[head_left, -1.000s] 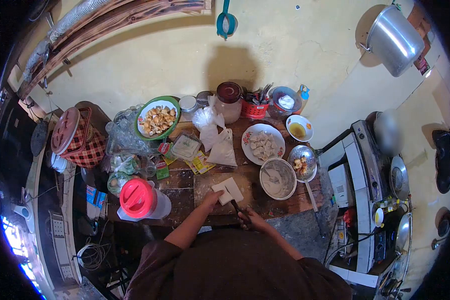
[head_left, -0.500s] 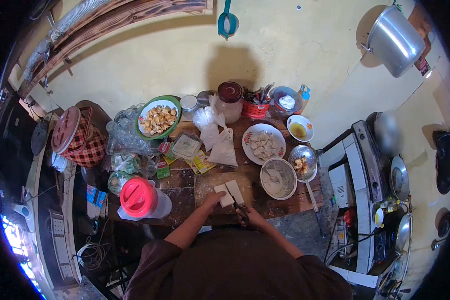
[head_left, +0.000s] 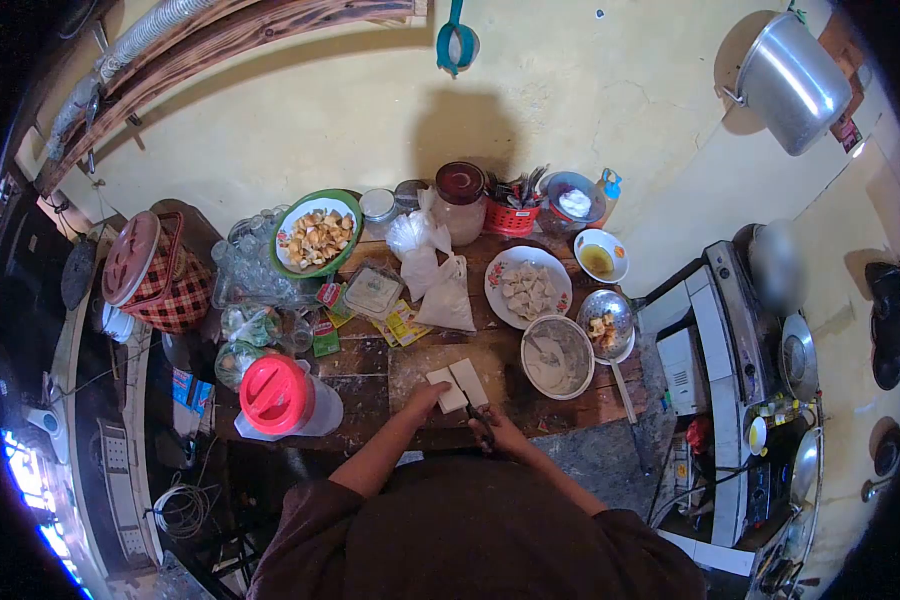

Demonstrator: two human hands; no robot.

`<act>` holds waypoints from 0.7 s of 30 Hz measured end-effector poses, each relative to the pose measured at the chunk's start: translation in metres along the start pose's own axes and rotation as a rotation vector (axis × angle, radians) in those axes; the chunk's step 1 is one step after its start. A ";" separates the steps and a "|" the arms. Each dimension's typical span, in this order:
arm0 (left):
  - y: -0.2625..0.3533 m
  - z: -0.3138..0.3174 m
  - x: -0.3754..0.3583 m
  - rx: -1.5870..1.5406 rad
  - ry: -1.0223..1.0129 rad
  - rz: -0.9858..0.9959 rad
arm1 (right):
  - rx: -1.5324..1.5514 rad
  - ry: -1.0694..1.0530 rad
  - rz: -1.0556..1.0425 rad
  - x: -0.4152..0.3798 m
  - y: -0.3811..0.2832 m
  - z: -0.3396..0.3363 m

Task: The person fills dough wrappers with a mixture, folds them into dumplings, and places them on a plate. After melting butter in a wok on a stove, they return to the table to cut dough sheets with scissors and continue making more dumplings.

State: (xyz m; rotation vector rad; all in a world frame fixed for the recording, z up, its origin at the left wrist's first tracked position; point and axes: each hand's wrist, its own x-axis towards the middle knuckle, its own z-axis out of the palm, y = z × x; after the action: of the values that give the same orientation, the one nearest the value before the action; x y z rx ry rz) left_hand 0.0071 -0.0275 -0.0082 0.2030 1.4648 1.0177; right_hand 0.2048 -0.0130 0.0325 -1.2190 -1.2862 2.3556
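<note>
Close to the table's front edge, a stack of pale square dough wrappers (head_left: 448, 396) lies split by a dark line running from front to back. My left hand (head_left: 425, 397) grips its left edge, fingers closed on it. In my right hand (head_left: 505, 437) are dark-handled scissors (head_left: 477, 412), their blades at the cut line in the stack. Just right of the hands stands a bowl of white batter or flour (head_left: 557, 357) with a spoon in it. Behind that bowl, a flowered plate (head_left: 495, 305) carries several folded white dumplings (head_left: 529, 290).
A long-handled skimmer (head_left: 607, 310) with fried pieces rests at the right. Far left on the table are a red-lidded pitcher (head_left: 275, 396) and a green-rimmed bowl (head_left: 354, 205) of fried pieces. Flour bags (head_left: 448, 300) stand at the back; a stove (head_left: 740, 320) is at right.
The right hand and scissors have shifted very slightly at the wrapper stack. The left hand keeps its hold; other things look the same.
</note>
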 end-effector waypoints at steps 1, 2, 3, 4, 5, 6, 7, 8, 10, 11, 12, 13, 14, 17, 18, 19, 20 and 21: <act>-0.003 -0.002 0.004 -0.001 0.001 0.000 | -0.001 -0.001 0.000 0.001 0.000 0.000; -0.006 -0.005 0.008 -0.004 -0.019 0.013 | -0.043 0.018 0.004 0.002 0.000 0.000; -0.002 -0.004 0.004 -0.008 -0.039 0.025 | -0.086 0.038 0.008 0.003 0.001 0.000; 0.001 -0.002 0.000 -0.008 -0.039 0.025 | -0.086 0.038 0.008 0.006 0.005 -0.003; 0.003 0.000 -0.004 0.009 -0.021 0.001 | -0.135 0.035 -0.040 0.011 0.012 -0.006; 0.008 0.003 -0.010 0.027 -0.002 -0.024 | -0.184 0.033 -0.087 0.013 0.016 -0.008; -0.001 -0.001 0.002 0.026 -0.001 -0.023 | -0.184 0.032 -0.087 0.013 0.015 -0.008; -0.013 -0.006 0.017 -0.003 -0.033 -0.009 | -0.151 0.033 -0.075 0.012 0.016 -0.008; -0.015 -0.008 0.020 -0.032 -0.066 0.005 | -0.119 0.035 -0.063 0.014 0.021 -0.011; -0.016 -0.009 0.022 -0.020 -0.065 0.017 | -0.140 0.050 -0.042 0.018 0.026 -0.013; -0.014 -0.010 0.020 -0.008 -0.064 0.030 | -0.161 0.064 -0.024 0.018 0.021 -0.012; -0.011 -0.010 0.018 -0.008 -0.065 0.034 | -0.162 0.065 -0.028 0.015 0.016 -0.011; -0.009 -0.011 0.016 -0.008 -0.048 0.033 | -0.115 0.081 -0.018 0.008 0.012 -0.012; 0.007 -0.013 -0.003 -0.134 -0.104 0.124 | -0.100 0.029 -0.034 -0.022 -0.025 -0.010; 0.015 -0.014 -0.010 -0.260 -0.177 0.214 | -0.132 -0.041 -0.059 -0.029 -0.034 -0.011; 0.019 -0.015 -0.011 -0.258 -0.179 0.216 | -0.131 -0.039 -0.062 -0.033 -0.041 -0.008; 0.024 -0.015 -0.012 -0.400 -0.269 0.224 | -0.049 0.012 -0.122 -0.036 -0.046 -0.006; 0.031 -0.013 -0.017 -0.542 -0.359 0.231 | 0.034 0.063 -0.182 -0.037 -0.050 -0.006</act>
State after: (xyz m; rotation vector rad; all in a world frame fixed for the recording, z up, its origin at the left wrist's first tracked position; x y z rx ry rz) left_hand -0.0147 -0.0260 0.0226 0.1527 0.8171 1.4442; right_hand 0.2225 0.0017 0.0905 -1.1065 -1.2743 2.1857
